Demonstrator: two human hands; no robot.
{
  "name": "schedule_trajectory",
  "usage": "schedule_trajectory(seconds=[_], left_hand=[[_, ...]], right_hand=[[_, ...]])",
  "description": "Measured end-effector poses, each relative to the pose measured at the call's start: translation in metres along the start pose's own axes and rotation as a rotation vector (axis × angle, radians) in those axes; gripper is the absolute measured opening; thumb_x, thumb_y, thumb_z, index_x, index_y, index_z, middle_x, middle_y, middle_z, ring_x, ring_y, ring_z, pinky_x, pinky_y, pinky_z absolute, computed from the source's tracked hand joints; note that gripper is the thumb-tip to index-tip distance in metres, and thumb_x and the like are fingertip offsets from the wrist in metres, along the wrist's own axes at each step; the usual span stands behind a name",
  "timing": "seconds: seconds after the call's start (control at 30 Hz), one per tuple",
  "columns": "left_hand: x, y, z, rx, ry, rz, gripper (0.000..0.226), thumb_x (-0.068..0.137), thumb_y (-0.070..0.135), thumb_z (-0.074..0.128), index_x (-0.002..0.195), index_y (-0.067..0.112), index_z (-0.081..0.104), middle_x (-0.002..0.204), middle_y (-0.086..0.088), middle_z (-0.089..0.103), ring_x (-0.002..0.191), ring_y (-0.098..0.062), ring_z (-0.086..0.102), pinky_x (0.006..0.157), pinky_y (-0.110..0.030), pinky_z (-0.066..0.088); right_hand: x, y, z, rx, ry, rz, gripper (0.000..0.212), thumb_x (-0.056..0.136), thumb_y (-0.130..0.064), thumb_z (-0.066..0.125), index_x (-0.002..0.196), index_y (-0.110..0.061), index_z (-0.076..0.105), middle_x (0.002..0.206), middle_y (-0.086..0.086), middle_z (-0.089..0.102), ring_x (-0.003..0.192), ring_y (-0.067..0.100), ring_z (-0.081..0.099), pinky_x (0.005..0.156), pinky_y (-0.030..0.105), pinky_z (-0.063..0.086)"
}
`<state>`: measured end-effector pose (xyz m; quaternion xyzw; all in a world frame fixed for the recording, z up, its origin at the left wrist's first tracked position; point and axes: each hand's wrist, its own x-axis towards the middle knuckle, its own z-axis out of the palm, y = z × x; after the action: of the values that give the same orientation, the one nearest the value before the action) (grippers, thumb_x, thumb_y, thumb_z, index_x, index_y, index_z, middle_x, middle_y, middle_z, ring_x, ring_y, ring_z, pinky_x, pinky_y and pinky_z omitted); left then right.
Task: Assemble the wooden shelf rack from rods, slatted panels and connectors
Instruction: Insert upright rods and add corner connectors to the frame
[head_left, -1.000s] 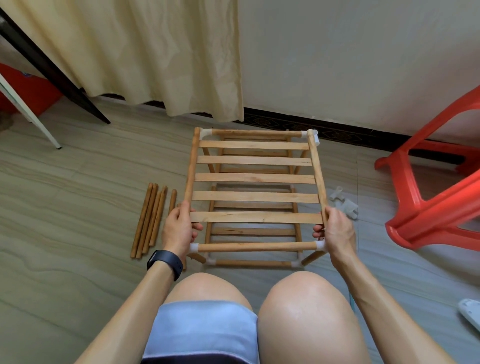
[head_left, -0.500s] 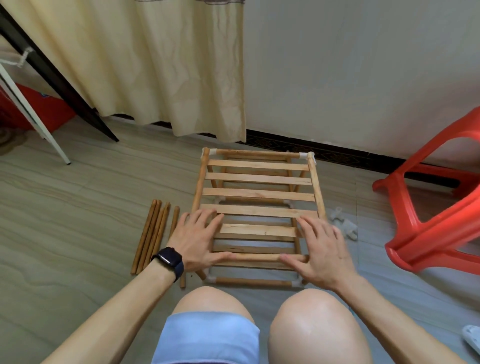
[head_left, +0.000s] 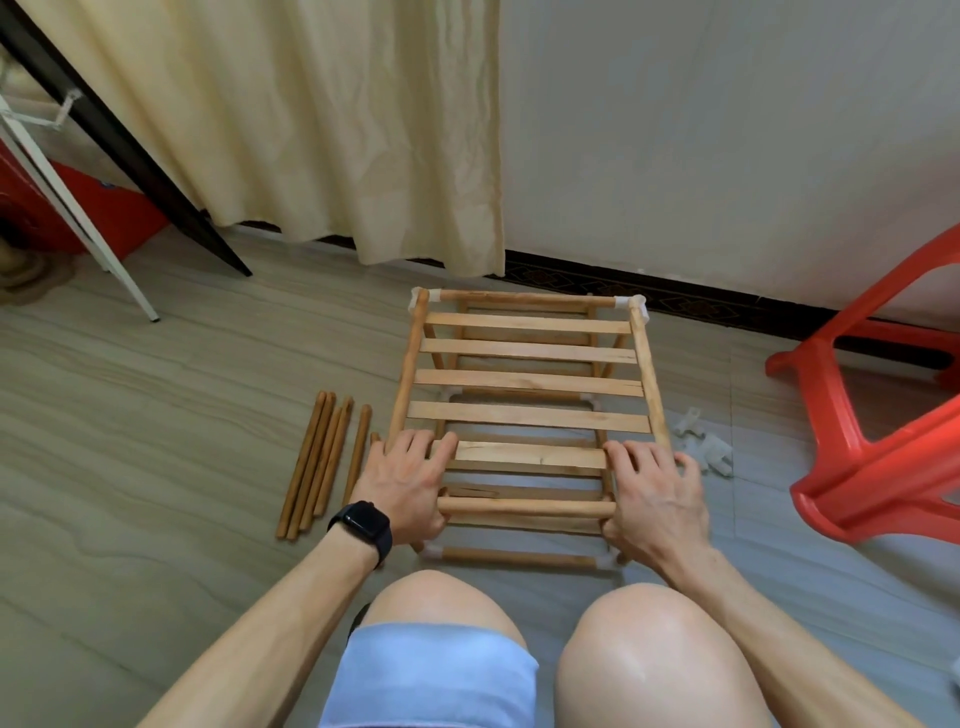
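- Grey floor (head_left: 156, 441) carries the shelf rack (head_left: 530, 382); curtain (head_left: 311, 130) and red chair (head_left: 857, 499) nearby.
- Left hand (head_left: 410, 483) and right hand (head_left: 654, 493) press flat, fingers spread, on its slats.

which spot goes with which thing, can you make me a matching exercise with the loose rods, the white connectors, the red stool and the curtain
Things:
1. loose rods
2. white connectors
3. red stool
4. curtain

Places:
a. far right edge of the view
b. hanging behind the shelf rack
c. lying just left of the rack
d. lying just right of the rack

Pairs: 1-c, 2-d, 3-a, 4-b
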<state>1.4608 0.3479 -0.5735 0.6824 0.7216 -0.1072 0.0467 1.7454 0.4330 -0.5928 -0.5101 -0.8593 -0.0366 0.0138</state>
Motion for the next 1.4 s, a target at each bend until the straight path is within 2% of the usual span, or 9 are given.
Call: schedule_trajectory(seconds=[0.33, 0.5, 0.93, 1.03, 1.1, 1.2, 1.27, 1.33, 1.4], left_hand=[[0.001, 0.003, -0.004, 0.013, -0.001, -0.021, 0.075, 0.084, 0.042, 0.06, 0.147, 0.026, 0.024, 0.138, -0.003, 0.044, 0.124, -0.024, 0.044, 0.1, -0.044, 0.042], [-0.002, 0.005, -0.003, 0.027, 0.0, -0.02, 0.072, 0.086, 0.042, 0.058, 0.148, 0.027, 0.024, 0.136, -0.002, 0.045, 0.123, -0.023, 0.045, 0.099, -0.042, 0.042], [-0.001, 0.005, -0.003, 0.001, -0.018, -0.028, 0.073, 0.087, 0.04, 0.058, 0.15, 0.027, 0.023, 0.139, -0.002, 0.045, 0.126, -0.023, 0.044, 0.102, -0.043, 0.041], [-0.006, 0.004, -0.007, 0.022, -0.006, 0.058, 0.076, 0.088, 0.065, 0.05, 0.148, 0.026, 0.025, 0.133, -0.003, 0.049, 0.116, -0.021, 0.051, 0.088, -0.037, 0.047], [-0.013, -0.005, -0.02, 0.045, -0.027, 0.256, 0.081, 0.085, 0.084, 0.033, 0.142, 0.027, 0.035, 0.117, 0.001, 0.056, 0.095, -0.016, 0.055, 0.07, -0.029, 0.048], [-0.013, -0.025, -0.054, -0.056, 0.062, 0.413, 0.072, 0.091, 0.079, 0.019, 0.13, 0.031, 0.055, 0.11, 0.007, 0.06, 0.082, -0.007, 0.053, 0.061, -0.023, 0.048], [0.006, -0.043, -0.072, -0.129, 0.2, 0.244, 0.052, 0.097, 0.065, 0.032, 0.133, 0.033, 0.052, 0.117, 0.008, 0.058, 0.085, -0.004, 0.05, 0.064, -0.022, 0.048], [0.028, -0.057, -0.082, -0.237, 0.194, -0.02, 0.046, 0.099, 0.054, 0.044, 0.14, 0.032, 0.045, 0.126, 0.004, 0.054, 0.099, -0.01, 0.054, 0.076, -0.029, 0.052], [0.045, -0.069, -0.076, -0.261, 0.102, -0.191, 0.053, 0.099, 0.049, 0.047, 0.147, 0.029, 0.037, 0.14, -0.004, 0.048, 0.12, -0.023, 0.051, 0.093, -0.041, 0.051]], right_hand=[[-0.001, 0.001, -0.001, 0.007, -0.005, 0.006, 0.079, 0.05, -0.03, 0.072, 0.126, -0.015, 0.062, 0.116, 0.006, 0.064, 0.109, 0.028, 0.06, 0.1, 0.05, 0.04], [-0.004, 0.0, -0.005, -0.001, -0.034, 0.02, 0.066, 0.054, -0.03, 0.067, 0.118, -0.017, 0.063, 0.103, 0.003, 0.062, 0.099, 0.026, 0.058, 0.093, 0.048, 0.038], [0.002, -0.001, -0.01, -0.009, -0.112, 0.019, 0.058, 0.062, -0.032, 0.054, 0.118, -0.021, 0.059, 0.107, 0.0, 0.062, 0.102, 0.024, 0.055, 0.089, 0.044, 0.033], [0.0, 0.008, -0.009, 0.002, -0.073, -0.031, 0.062, 0.054, -0.033, 0.063, 0.114, -0.018, 0.064, 0.103, 0.002, 0.065, 0.098, 0.026, 0.059, 0.087, 0.047, 0.042], [-0.003, 0.025, -0.009, 0.003, -0.039, -0.125, 0.072, 0.047, -0.036, 0.073, 0.116, -0.018, 0.063, 0.106, 0.003, 0.066, 0.1, 0.027, 0.061, 0.087, 0.048, 0.048], [-0.002, 0.053, -0.009, -0.078, -0.038, -0.211, 0.087, 0.043, -0.036, 0.086, 0.124, -0.022, 0.058, 0.122, 0.007, 0.062, 0.117, 0.03, 0.053, 0.095, 0.048, 0.04], [0.005, 0.064, -0.015, -0.124, -0.078, -0.088, 0.089, 0.053, -0.032, 0.09, 0.136, -0.027, 0.058, 0.143, 0.013, 0.051, 0.133, 0.034, 0.039, 0.102, 0.053, 0.029], [0.012, 0.065, -0.026, -0.138, -0.134, 0.115, 0.091, 0.074, -0.029, 0.08, 0.152, -0.041, 0.035, 0.165, 0.011, 0.02, 0.148, 0.034, 0.015, 0.109, 0.059, 0.019], [0.017, 0.059, -0.035, -0.08, -0.137, 0.275, 0.089, 0.088, -0.022, 0.064, 0.157, -0.043, 0.011, 0.168, 0.008, -0.005, 0.152, 0.032, -0.003, 0.115, 0.059, 0.013]])
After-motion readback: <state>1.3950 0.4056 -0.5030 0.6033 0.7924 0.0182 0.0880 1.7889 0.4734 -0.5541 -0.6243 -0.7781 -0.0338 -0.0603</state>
